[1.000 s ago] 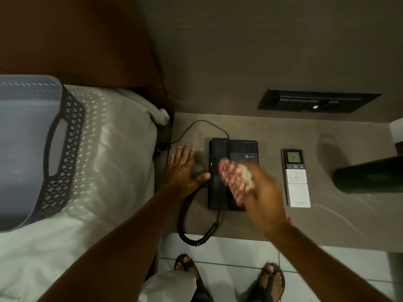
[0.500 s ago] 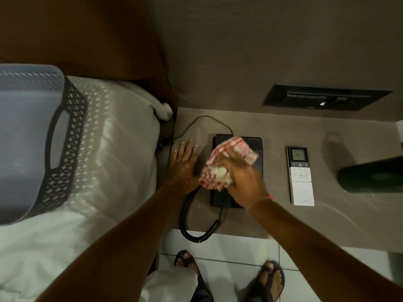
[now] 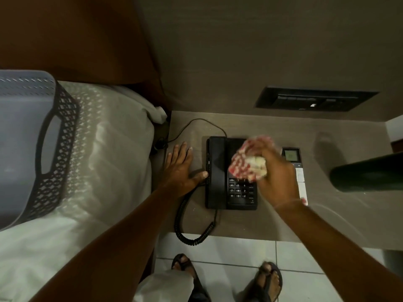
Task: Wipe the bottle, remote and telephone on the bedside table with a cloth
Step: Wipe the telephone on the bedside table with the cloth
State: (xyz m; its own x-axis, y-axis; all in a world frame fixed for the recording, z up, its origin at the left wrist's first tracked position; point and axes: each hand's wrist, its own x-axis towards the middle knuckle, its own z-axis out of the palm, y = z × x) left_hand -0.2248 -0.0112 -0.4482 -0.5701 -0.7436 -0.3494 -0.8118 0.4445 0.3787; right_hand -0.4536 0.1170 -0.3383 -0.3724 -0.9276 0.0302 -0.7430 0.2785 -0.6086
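1. Your left hand (image 3: 180, 170): flat on the bedside table (image 3: 239, 125), just left of the telephone (image 3: 216, 171); fingers straight and spread, thumb tip touching the phone's left edge; it holds nothing; reads as bracing the base.
2. Telephone: mid-table, handset on its cradle; keypad shows below the cloth; coiled cord (image 3: 185, 227) loops off the front edge.
3. Cloth (image 3: 246, 164): red-and-white, bunched, on the upper right of the phone face; step in hand looks like the telephone wipe.
4. Your right hand (image 3: 277, 179): fingers curled round the cloth, clamped on it; blurred, so exact finger placement is unclear.
5. Remote (image 3: 291, 154): just right of the phone, flat, partly hidden behind your right hand.
6. Bottle (image 3: 368, 173): dark, far right, well apart from the phone.
7. Next, my call: cover keypad and handset; then move the cloth right to the remote; it looks light, so pin it with the left hand or it will likely slide.
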